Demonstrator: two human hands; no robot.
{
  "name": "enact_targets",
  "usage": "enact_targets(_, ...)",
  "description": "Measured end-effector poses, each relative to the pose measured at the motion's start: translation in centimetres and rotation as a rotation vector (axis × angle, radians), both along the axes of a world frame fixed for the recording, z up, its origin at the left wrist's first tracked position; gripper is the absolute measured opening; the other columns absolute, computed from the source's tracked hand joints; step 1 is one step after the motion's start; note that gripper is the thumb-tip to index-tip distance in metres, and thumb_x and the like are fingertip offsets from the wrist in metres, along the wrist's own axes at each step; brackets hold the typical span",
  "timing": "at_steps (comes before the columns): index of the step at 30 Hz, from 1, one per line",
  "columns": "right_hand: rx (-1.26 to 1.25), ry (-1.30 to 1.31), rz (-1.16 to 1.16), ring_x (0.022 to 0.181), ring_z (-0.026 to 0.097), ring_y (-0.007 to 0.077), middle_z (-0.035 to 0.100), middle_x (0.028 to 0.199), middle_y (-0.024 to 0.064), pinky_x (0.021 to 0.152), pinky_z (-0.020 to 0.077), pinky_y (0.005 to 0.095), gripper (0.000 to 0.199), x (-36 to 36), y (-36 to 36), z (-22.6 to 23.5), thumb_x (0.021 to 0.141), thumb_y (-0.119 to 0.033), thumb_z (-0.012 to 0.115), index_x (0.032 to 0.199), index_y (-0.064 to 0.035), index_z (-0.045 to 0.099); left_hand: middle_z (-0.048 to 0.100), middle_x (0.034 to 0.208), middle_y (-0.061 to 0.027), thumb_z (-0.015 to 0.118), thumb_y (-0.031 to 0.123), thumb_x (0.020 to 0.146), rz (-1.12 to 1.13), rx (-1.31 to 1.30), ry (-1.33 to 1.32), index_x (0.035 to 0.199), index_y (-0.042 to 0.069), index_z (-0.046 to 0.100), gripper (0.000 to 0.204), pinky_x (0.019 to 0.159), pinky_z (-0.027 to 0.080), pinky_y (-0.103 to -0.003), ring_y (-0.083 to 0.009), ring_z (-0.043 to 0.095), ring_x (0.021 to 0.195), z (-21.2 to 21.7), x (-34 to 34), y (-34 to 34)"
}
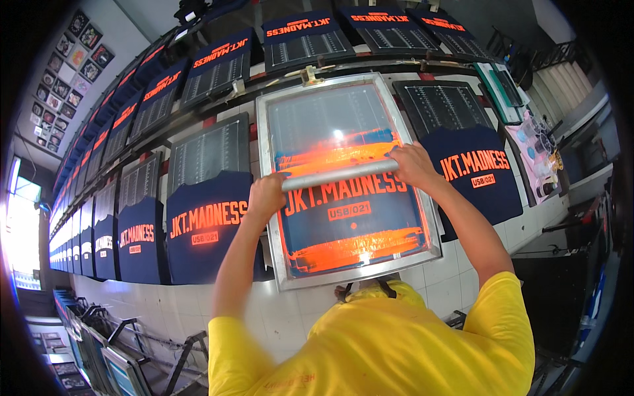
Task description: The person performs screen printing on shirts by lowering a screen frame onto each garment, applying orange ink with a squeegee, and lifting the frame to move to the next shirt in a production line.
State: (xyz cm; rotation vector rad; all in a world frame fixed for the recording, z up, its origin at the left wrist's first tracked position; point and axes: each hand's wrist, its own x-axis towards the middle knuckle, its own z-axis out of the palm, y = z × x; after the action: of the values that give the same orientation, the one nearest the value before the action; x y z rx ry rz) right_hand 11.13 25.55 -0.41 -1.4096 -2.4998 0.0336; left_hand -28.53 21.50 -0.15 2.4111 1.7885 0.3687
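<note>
Both my hands grip a long pale squeegee [340,175] that lies across a screen-printing frame [360,271]. My left hand [266,195] is wrapped round its left end, and my right hand [412,165] round its right end. Bright orange ink [343,156] is smeared on the mesh just beyond the squeegee, with another orange band [360,248] near the frame's near edge. Orange lettering on dark navy shows through the mesh between them. The squeegee's blade edge is hidden from view.
Navy shirts with orange lettering lie on boards to the left [207,221] and right [477,173]. More printed shirts [298,28] line a far row. A metal rail [191,104] runs behind the frame. Cups and bottles [536,142] stand on a pink-covered surface at right.
</note>
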Motion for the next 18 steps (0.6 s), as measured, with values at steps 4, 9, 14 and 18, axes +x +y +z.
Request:
enact_targets(4, -0.016, 0.004, 0.020, 0.084, 0.062, 0.0278, 0.064, 0.082, 0.0080, 0.074, 0.0404, 0.0409, 0.021, 1.7, -8.7, 0.9, 0.064, -0.004, 0.070, 0.084, -0.0085, 0.064, 0.070, 0.095, -0.0164, 0.063, -0.004, 0.069, 0.010, -0.010, -0.063, 0.104, 0.004, 0.070, 0.037, 0.076, 0.056, -0.045, -0.0351, 0.069, 0.086, -0.6, 1.2, -8.3)
enact_targets(9, -0.023, 0.077, 0.006, 0.085, 0.060, 0.0250, 0.064, 0.088, 0.0046, 0.075, 0.0398, 0.0398, 0.030, 3.3, -17.6, -1.0, 0.058, 0.000, 0.072, 0.085, -0.0072, 0.062, 0.066, 0.093, -0.0092, 0.061, -0.007, 0.068, 0.027, -0.095, -0.057, 0.096, 0.004, 0.062, 0.031, 0.069, 0.057, -0.040, -0.0298, 0.068, 0.089, -0.3, 3.8, -17.6)
enact_targets(14, -0.004, 0.123, 0.017, 0.085, 0.059, 0.0255, 0.065, 0.097, 0.0060, 0.073, 0.0400, 0.0390, 0.030, 3.1, -19.9, -1.7, 0.057, 0.002, 0.068, 0.084, -0.0050, 0.060, 0.070, 0.106, -0.0094, 0.065, -0.008, 0.061, -0.012, 0.052, -0.072, 0.101, 0.004, 0.065, 0.041, 0.074, 0.059, -0.037, -0.0281, 0.069, 0.096, -2.4, 3.8, -19.7)
enact_targets(18, 0.042, 0.094, 0.039, 0.086, 0.059, 0.0263, 0.064, 0.095, 0.0078, 0.072, 0.0408, 0.0383, 0.029, 3.2, -17.9, -3.0, 0.056, 0.002, 0.068, 0.083, -0.0034, 0.059, 0.069, 0.108, -0.0108, 0.062, -0.008, 0.062, -0.037, 0.129, -0.032, 0.098, 0.002, 0.065, 0.037, 0.077, 0.058, -0.034, -0.0256, 0.069, 0.101, -3.6, 3.6, -17.9)
